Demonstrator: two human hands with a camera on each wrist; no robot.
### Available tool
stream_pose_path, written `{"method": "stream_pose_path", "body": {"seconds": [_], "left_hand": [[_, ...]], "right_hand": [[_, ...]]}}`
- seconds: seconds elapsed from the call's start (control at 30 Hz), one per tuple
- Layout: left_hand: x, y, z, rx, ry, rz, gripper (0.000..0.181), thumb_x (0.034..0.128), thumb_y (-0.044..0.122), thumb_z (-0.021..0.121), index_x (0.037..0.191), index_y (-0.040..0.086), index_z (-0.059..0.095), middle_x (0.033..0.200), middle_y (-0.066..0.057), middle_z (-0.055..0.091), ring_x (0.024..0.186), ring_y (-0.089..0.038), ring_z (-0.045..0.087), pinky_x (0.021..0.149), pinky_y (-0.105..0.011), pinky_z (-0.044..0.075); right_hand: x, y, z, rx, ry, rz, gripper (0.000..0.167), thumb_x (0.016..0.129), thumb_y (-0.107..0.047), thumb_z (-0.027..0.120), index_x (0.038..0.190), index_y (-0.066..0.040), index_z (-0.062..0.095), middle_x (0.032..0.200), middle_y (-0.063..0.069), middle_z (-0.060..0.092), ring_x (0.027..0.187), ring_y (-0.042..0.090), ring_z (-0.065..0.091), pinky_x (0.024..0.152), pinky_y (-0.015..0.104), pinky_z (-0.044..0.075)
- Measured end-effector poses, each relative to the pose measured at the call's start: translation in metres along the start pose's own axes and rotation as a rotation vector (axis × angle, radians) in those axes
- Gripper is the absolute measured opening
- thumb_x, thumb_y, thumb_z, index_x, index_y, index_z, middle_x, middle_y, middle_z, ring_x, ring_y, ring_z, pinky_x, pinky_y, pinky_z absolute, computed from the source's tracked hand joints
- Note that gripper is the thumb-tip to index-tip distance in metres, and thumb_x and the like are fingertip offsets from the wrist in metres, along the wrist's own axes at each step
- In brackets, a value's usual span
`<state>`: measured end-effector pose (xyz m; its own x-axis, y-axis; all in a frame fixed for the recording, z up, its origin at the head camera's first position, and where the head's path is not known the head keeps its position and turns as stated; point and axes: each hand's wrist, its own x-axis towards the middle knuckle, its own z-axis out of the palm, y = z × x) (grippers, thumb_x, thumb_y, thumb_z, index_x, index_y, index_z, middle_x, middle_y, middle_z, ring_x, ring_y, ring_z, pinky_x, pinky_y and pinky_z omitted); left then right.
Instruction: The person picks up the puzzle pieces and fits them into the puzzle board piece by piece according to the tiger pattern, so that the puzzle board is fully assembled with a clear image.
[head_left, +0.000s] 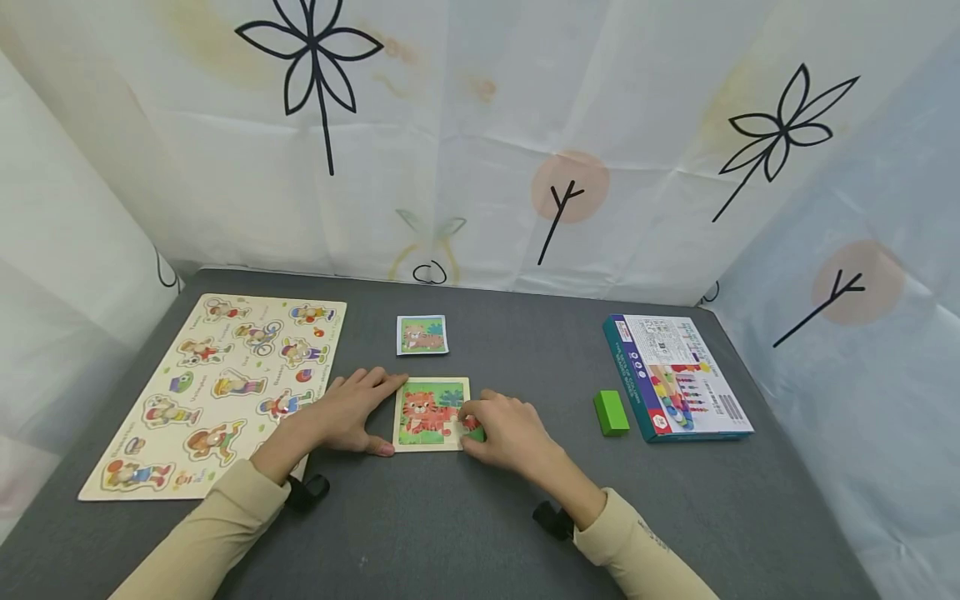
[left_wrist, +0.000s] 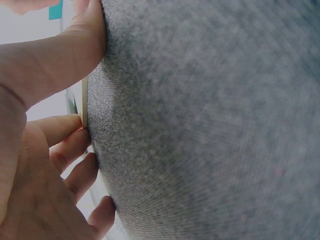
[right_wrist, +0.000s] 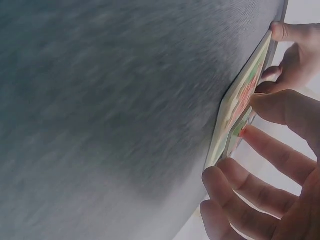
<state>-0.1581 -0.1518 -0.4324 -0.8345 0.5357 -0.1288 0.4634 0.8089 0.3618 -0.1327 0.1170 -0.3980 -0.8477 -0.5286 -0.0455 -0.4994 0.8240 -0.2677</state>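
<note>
A small wooden puzzle board with a red tiger picture lies flat on the table. My left hand touches its left edge, index finger near the far corner and thumb near the close one, fingers spread. With thumb and index finger, my right hand pinches a puzzle piece at the board's right side. In the right wrist view the puzzle piece is tilted over the board's surface, partly hidden by the fingers. Behind the board lies a small picture card showing a similar animal.
At the left lies a large wooden board with several children figures, partly under my left forearm. To the right are a green block and a flat box with a teal side. A printed white curtain stands behind the grey table.
</note>
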Motion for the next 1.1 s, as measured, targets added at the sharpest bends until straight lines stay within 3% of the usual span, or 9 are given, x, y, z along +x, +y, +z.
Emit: {"method": "stream_pose_path", "body": {"seconds": [0.57, 0.8, 1.1], "left_hand": [[0.0, 0.0, 0.001, 0.002, 0.016, 0.018, 0.102, 0.0747, 0.055, 0.087, 0.155, 0.009, 0.043, 0.135, -0.01, 0.053, 0.119, -0.03, 0.051, 0.087, -0.047, 0.04], [0.0, -0.001, 0.001, 0.007, 0.021, 0.02, 0.102, 0.0744, 0.055, 0.087, 0.155, 0.009, 0.044, 0.134, -0.009, 0.054, 0.118, -0.029, 0.051, 0.086, -0.045, 0.04], [0.001, 0.0, 0.0, 0.01, 0.016, 0.017, 0.102, 0.0743, 0.055, 0.087, 0.155, 0.01, 0.044, 0.134, -0.01, 0.054, 0.12, -0.03, 0.051, 0.086, -0.045, 0.04]], "right_hand": [[0.013, -0.014, 0.011, -0.052, -0.033, -0.019, 0.022, 0.09, -0.029, 0.079, 0.109, -0.018, 0.077, 0.093, 0.0, 0.067, 0.067, 0.009, 0.053, 0.051, 0.023, 0.038], [0.012, -0.015, 0.007, -0.038, -0.041, -0.002, 0.02, 0.091, -0.021, 0.079, 0.11, -0.018, 0.078, 0.1, 0.002, 0.07, 0.076, 0.012, 0.062, 0.055, 0.026, 0.044], [0.013, -0.015, 0.009, -0.045, -0.05, -0.014, 0.02, 0.092, -0.022, 0.078, 0.112, -0.02, 0.079, 0.095, 0.0, 0.067, 0.068, 0.008, 0.052, 0.052, 0.023, 0.038]]}}
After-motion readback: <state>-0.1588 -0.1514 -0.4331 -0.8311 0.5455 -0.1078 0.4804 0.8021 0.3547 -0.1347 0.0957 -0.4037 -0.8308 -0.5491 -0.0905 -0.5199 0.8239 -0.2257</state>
